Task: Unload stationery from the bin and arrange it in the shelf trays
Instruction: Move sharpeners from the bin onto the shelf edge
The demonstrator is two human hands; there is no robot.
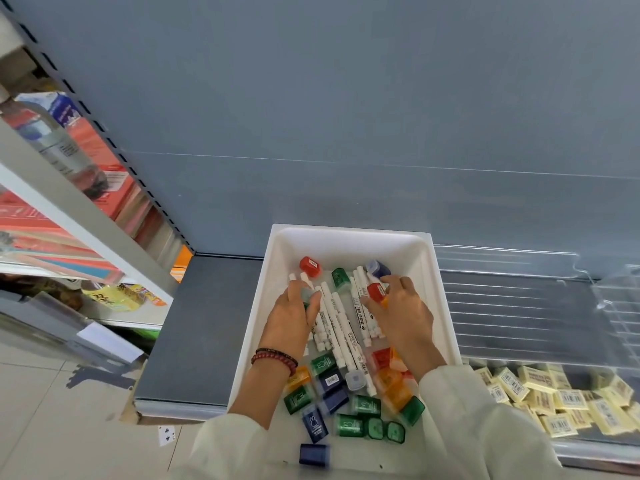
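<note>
Head view shows us the white bin (346, 231) on the grey shelf (201, 323), both hands inside it and apart. Our left hand (291, 320) curls round a pale green box (307, 294). Our right hand (403, 315) pinches a red box (375, 292). Between them, white markers (337, 323) lie near-to-far, their far ends leaning slightly left.

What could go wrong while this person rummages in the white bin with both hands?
The white bin seems to overhang the shelf edge; leaning on its near end might tip it. The right hand only pinches a small red box, so it could slip. Loose white markers may roll and scatter.
</note>
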